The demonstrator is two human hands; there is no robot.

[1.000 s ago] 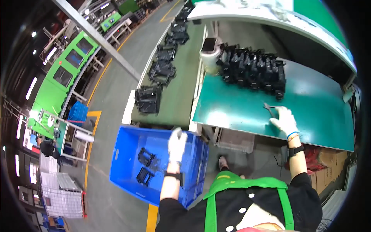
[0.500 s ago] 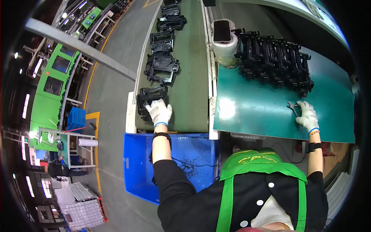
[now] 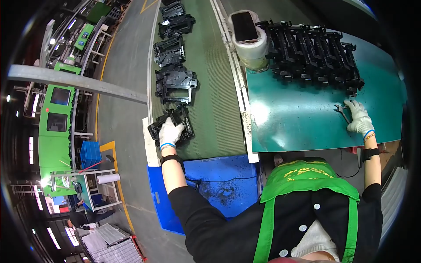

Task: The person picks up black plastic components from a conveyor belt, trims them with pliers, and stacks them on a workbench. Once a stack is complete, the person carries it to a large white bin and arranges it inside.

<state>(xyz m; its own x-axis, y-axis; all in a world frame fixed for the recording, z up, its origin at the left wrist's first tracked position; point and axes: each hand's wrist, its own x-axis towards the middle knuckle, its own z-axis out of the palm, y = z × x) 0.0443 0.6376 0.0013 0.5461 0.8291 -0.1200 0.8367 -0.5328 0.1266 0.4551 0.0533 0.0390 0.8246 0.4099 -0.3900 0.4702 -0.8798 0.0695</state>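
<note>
Both hands wear white gloves. My left hand (image 3: pixel 170 133) grips a black plastic frame (image 3: pixel 186 121) at the near end of the green conveyor belt (image 3: pixel 215 105); its fingertips are partly lost against the dark part. The frame lies slanted on the belt. Over the teal tabletop, my right hand (image 3: pixel 359 118) is closed round a small pair of metal nippers (image 3: pixel 344 114), whose jaws point up and to the left. Beyond the held frame, another black frame (image 3: pixel 175 85) and several more lie in a row along the belt.
Several black frames (image 3: pixel 307 55) stand packed together on the teal table (image 3: pixel 298 127). A phone (image 3: pixel 244 26) rests on a whitish roll (image 3: pixel 252 52) beside them. Below the belt's end is a blue bin (image 3: pixel 158 197) with dark scraps inside. A metal rail (image 3: pixel 79 83) crosses on the left.
The frame under my left hand has turned from nearly straight to slanted on the belt. My right hand still holds the nippers over the table. The whole view has shifted a little.
</note>
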